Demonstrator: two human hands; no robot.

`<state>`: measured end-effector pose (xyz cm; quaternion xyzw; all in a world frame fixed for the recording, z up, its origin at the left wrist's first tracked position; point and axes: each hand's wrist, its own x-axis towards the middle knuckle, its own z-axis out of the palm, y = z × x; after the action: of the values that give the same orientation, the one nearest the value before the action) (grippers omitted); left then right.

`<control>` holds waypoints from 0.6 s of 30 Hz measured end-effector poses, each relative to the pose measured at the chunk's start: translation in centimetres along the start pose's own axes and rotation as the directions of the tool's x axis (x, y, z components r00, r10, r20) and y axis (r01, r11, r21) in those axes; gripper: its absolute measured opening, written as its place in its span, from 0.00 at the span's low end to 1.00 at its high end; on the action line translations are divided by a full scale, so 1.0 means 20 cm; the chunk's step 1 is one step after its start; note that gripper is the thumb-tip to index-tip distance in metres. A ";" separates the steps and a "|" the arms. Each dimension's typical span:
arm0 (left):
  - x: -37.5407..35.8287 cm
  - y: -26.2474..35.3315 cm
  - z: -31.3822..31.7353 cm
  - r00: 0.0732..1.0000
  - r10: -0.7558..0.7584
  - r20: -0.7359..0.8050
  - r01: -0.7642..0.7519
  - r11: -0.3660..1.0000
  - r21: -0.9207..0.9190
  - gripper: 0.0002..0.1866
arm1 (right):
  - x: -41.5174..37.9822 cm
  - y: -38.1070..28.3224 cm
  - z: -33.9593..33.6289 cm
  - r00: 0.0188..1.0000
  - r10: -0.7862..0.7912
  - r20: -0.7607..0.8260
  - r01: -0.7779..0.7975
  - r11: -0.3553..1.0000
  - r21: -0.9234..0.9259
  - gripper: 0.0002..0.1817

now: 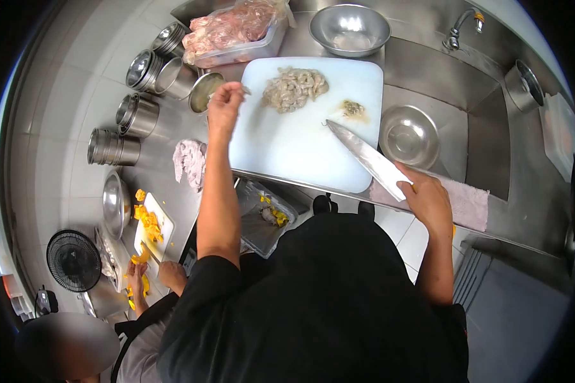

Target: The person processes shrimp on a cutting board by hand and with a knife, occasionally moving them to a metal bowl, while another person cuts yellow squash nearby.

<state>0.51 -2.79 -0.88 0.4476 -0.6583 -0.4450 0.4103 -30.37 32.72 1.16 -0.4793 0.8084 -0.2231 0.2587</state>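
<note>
My left hand is closed in a pinch above the left edge of the white cutting board. A small greyish piece that looks like a shrimp shows at its fingertips. Close beside that hand, a metal bowl is partly hidden behind it. My right hand grips a large kitchen knife, its blade pointing up and left over the board. Peeled shrimp lie heaped at the board's top. Near the knife tip is a little pile of dark scraps.
A tub of bagged raw meat and a steel bowl stand behind the board. Right is a sink holding another bowl. At lower left, a co-worker's hands cut orange-yellow pieces. A lined bin is below.
</note>
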 end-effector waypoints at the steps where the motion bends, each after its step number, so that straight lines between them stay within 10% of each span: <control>1: 0.09 -0.06 -0.09 0.993 0.106 -0.045 -0.106 0.994 -0.007 0.08 | 0.00 0.01 0.00 1.000 -0.002 -0.027 0.002 1.000 0.002 0.22; 5: 0.27 0.01 -0.30 0.946 0.162 -0.280 0.041 0.798 0.601 0.11 | -0.02 0.05 0.04 0.970 -0.144 -0.197 0.129 0.988 -0.088 0.21; 11: 0.43 -0.16 -0.42 0.997 -0.041 -0.062 0.074 0.436 0.897 0.14 | -0.05 -0.08 0.06 0.956 -0.282 -0.076 0.262 0.943 -0.206 0.20; 18: 0.19 0.01 0.21 0.727 0.623 0.289 -0.575 0.323 0.752 0.15 | 0.07 -0.07 0.05 0.965 -0.136 -0.223 0.076 0.963 -0.258 0.20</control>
<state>-4.43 -5.37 -1.26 0.3179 -0.8895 0.0979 0.3131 -29.38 30.70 1.03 -0.5202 0.8282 -0.1901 0.0855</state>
